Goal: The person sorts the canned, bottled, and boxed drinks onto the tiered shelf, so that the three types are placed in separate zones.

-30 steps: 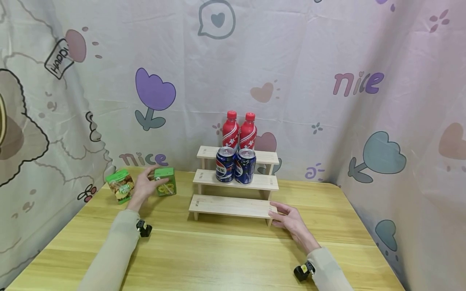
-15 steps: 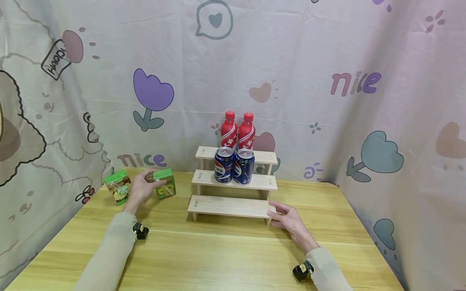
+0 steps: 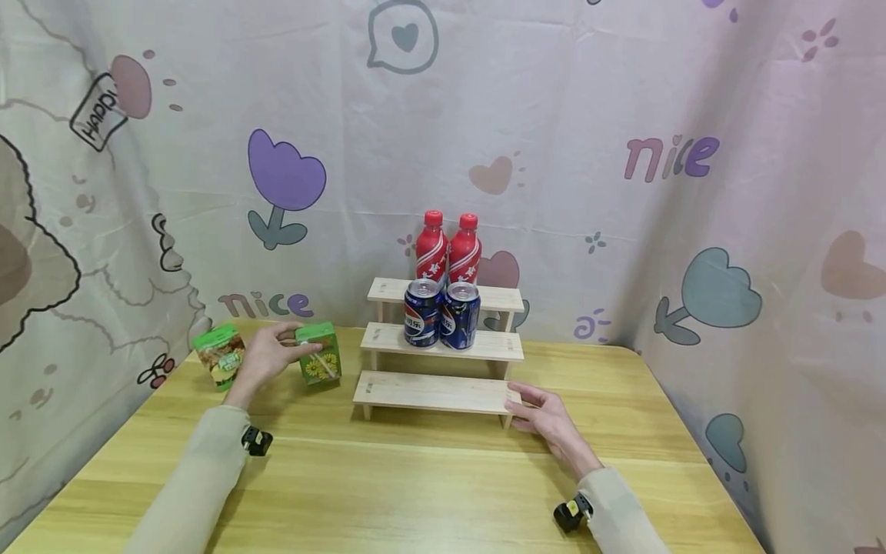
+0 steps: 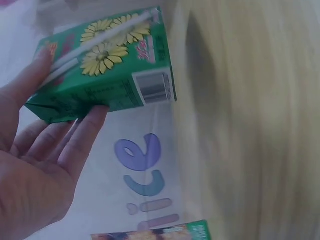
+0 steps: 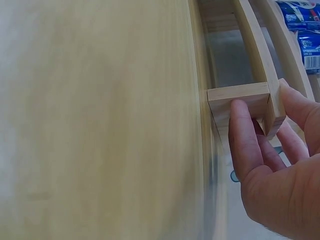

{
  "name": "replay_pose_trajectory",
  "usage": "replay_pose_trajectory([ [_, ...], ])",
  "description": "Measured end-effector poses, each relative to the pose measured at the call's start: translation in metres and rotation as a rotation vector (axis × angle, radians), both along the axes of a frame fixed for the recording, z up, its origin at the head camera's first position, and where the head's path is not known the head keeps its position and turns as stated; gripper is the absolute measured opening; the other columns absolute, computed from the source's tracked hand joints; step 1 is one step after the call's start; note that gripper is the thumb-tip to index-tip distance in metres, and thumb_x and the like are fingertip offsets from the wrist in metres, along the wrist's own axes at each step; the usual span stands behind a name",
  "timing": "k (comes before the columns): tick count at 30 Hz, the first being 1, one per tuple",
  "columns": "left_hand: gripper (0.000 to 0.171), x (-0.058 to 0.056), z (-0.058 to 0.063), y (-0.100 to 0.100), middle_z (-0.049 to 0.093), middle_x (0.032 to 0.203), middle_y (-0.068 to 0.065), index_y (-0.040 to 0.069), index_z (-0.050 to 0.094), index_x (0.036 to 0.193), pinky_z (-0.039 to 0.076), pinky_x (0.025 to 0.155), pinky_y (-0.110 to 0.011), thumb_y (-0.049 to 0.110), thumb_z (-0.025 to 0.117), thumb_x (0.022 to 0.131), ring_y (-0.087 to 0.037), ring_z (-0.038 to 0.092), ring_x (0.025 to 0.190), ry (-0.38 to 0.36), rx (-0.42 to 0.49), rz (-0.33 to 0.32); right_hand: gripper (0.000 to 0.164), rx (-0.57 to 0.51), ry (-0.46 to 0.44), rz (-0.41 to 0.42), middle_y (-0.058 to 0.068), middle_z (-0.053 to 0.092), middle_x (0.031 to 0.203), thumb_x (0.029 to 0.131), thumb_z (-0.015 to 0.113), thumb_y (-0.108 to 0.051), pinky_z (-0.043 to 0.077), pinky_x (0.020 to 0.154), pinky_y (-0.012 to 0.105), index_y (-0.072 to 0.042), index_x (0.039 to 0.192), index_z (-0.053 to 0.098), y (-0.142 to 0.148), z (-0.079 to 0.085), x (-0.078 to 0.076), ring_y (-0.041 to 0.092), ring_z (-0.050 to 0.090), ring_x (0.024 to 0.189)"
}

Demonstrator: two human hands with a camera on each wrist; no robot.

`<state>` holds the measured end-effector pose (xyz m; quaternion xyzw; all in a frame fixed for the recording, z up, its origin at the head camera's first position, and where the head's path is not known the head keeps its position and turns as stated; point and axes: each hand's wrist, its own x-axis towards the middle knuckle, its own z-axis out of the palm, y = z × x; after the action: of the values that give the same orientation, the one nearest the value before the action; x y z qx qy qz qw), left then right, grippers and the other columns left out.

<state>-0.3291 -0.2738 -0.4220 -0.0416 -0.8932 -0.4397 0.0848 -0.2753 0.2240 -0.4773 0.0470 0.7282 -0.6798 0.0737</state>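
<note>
My left hand [image 3: 266, 358] pinches a green drink carton [image 3: 321, 358] between thumb and fingers. In the left wrist view this carton [image 4: 107, 65] shows yellow flowers and a white straw on its side; it tilts and casts a shadow on the table. A second green drink carton [image 3: 221, 358] stands left of that hand. My right hand [image 3: 548, 419] holds the right end of the lowest step of a wooden three-step stand [image 3: 429, 391]. In the right wrist view the thumb lies at the board's top and a finger presses the stand's leg [image 5: 240, 95].
Two blue cola cans [image 3: 422, 314] stand side by side on the stand's middle step. Behind them, two red bottles [image 3: 432, 250] are on the top step. A patterned curtain [image 3: 554, 154] hangs along the back and sides of the wooden table [image 3: 388, 485].
My left hand has drawn the drink carton a little toward me, and the carton has come to tilt. The right hand stays at the stand's end. The head view has shifted slightly.
</note>
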Motion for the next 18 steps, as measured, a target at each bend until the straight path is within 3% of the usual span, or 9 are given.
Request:
replay_pose_trajectory([
  [18,0.081,0.024,0.041,0.023,0.053,0.139,-0.024,0.006,0.052,0.14,0.051,0.093,-0.057,0.053,0.077,0.079,-0.043,0.058,0.119,0.01,-0.029,-0.086,0.052,0.02,0.003,-0.001,0.024,0.047,0.145,0.087,0.074,-0.01,0.058,0.085,0.039,-0.005,0.136,0.057,0.0,0.001,0.001,0.018,0.068,0.1],
])
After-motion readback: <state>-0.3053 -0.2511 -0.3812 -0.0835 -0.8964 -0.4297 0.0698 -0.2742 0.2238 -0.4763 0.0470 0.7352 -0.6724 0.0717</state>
